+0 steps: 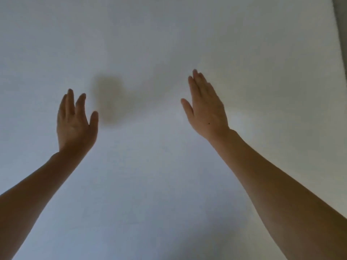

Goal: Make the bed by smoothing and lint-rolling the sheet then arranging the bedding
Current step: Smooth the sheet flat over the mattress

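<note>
Right hand [206, 107], left hand [75, 124] — flat over sheet [150, 44]

A white sheet [169, 44] covers the bed, smooth and flat. It spreads beyond both hands on every side.

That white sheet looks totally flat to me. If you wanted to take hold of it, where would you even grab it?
Probably not in the middle: the sheet lies flat and taut, with no fold to pinch under the open left hand or right hand. The likeliest hold is its edge at the far right, where the white ends against a darker strip; come from that side and pinch the border. Otherwise, flat palms only.
</note>
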Demonstrator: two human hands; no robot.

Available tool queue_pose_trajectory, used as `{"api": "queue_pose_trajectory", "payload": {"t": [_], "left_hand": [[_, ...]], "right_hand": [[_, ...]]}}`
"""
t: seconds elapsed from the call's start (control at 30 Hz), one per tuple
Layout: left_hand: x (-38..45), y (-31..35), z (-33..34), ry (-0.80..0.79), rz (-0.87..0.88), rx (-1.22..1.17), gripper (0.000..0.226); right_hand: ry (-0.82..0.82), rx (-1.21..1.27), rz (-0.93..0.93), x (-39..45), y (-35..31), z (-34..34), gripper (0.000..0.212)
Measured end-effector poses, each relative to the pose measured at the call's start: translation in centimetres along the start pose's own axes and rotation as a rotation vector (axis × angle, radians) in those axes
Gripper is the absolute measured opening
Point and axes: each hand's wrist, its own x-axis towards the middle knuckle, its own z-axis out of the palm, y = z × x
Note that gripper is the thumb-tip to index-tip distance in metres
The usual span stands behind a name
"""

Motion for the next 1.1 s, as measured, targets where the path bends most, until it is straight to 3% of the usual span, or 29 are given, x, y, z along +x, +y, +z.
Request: {"api": "queue_pose_trajectory", "payload": {"t": [0.27, 0.4, 0.53, 0.8, 1.1], "left_hand": [[7.4, -16.1, -0.8, -0.023, -0.370, 0.051, 0.057], [11.4, -15.8, 2.0, -0.125, -0.427, -0.002, 0.064], [14.3, -7.6, 5.2, -0.050, -0.262, -0.031, 0.065], [20.1, 12.9, 9.6, -0.167, 0.174, 0.036, 0.071], [15.6, 33.6, 13.2, -0.201, 0.466, -0.004, 0.065]], "right_hand": [[-0.225, -0.084, -0.339, 11.9, -18.2, 9.4, 0.065], [-0.265, -0.119, -0.298, 16.9, -18.9, 12.4, 0.068], [-0.013, -0.132, -0.119, 19.8, -10.2, 11.6, 0.068], [0.019, -0.261, 0.124, 20.8, 6.1, 5.8, 0.070], [0.068, -0.323, 0.248, 15.7, 19.4, 1.0, 0.067]]}}
